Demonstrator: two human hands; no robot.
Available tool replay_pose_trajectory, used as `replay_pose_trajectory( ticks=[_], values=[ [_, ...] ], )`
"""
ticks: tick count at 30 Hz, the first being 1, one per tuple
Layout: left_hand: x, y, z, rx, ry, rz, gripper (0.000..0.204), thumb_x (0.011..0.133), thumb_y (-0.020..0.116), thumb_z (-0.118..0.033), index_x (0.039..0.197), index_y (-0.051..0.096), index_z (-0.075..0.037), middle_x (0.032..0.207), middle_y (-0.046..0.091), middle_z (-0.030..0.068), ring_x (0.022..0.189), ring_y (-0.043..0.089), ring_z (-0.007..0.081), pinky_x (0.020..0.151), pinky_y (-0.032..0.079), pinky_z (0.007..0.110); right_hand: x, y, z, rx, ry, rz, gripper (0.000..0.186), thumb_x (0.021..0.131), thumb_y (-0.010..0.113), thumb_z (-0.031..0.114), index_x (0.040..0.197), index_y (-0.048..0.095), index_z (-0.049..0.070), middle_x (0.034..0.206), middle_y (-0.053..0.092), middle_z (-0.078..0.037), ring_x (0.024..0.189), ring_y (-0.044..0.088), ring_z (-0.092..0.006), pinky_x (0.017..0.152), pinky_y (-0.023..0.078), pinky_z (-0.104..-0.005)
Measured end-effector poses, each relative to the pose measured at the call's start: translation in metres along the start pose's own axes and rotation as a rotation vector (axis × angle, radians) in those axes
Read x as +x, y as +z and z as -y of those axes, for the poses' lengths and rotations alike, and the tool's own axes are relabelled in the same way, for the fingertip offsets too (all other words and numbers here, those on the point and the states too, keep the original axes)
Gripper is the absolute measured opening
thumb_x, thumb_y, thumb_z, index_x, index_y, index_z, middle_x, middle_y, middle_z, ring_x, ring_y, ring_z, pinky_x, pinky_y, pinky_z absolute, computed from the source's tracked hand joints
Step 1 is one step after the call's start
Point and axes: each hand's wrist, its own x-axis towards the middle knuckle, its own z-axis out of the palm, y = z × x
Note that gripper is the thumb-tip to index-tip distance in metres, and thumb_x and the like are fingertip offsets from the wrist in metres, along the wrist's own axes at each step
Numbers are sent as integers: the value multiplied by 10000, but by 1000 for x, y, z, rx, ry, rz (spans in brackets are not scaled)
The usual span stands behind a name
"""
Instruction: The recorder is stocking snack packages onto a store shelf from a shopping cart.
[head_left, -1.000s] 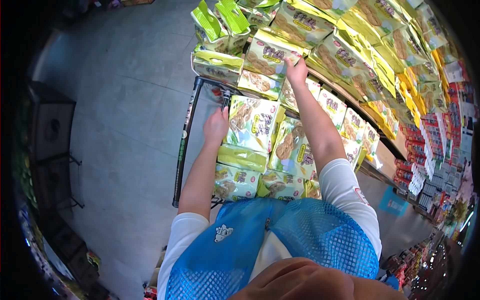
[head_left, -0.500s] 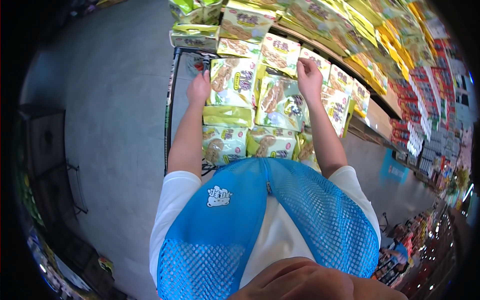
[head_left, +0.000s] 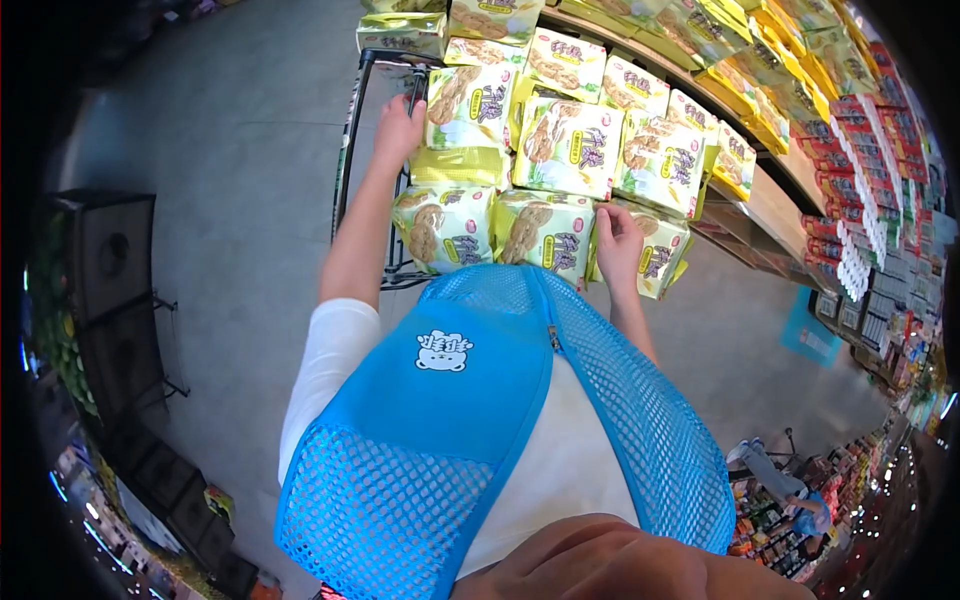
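Head view, looking down: since half a second earlier the right hand (head_left: 618, 240) had dropped from the upper row of packets to the near edge of the pile. There it lay with fingers spread and slightly curled over a green-and-yellow biscuit packet (head_left: 655, 262) at the pile's lower right corner, touching it; whether it actually gripped the packet could not be told. The left hand (head_left: 397, 130) had stayed at the far left of the load, fingers curled against the side of another biscuit packet (head_left: 468, 105) just beside the black trolley frame (head_left: 345, 160). The whole stack now sat closer under the person's chest than before.

The floor (head_left: 230, 150) was smooth grey, and the place was a shop aisle. Long shelves (head_left: 790, 190) ran along the right, their edges bent by the lens. On the left stood a dark rack (head_left: 105, 260).

The trolley carried the biscuit packets in flat overlapping rows, each printed with round biscuits. The shelves held more yellow-green packets (head_left: 770, 50) at the top and red packages (head_left: 850, 140) farther right. The person wore a blue mesh vest (head_left: 480, 430) over white sleeves.
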Motion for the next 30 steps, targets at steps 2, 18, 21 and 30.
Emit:
replay_pose_trajectory(
  ticks=[2,18,21,30],
  values=[
    [-41,-19,-30,-125,189,-171,519,981,617,-370,1315,565,25,1282,596,267,1208,561,443,1039,452,488,5,-9,7,-68,-32,-23,179,979,671,128,1066,717,-21,866,735,-85,770,677,-128,730,542,-287],
    [-217,-95,-64,367,387,205,883,814,750,-601,1456,511,-43,1586,416,172,1422,408,397,1139,322,573,25,21,74,-266,-254,111,181,942,680,164,1016,726,5,1001,728,-177,924,712,-326,836,551,-389],
    [-225,-112,-71,319,361,237,889,782,798,-545,1460,507,-49,1566,437,178,1362,460,375,1075,383,552,23,19,73,-262,-262,121,174,946,676,153,1016,722,0,1005,727,-180,921,712,-323,817,556,-383],
    [-204,-136,-96,369,297,448,826,585,930,-429,1292,652,-105,1195,666,114,1168,533,356,1009,395,533,19,21,55,-281,-389,153,132,931,680,128,996,695,14,945,694,-186,839,680,-365,752,543,-440]
  ],
)
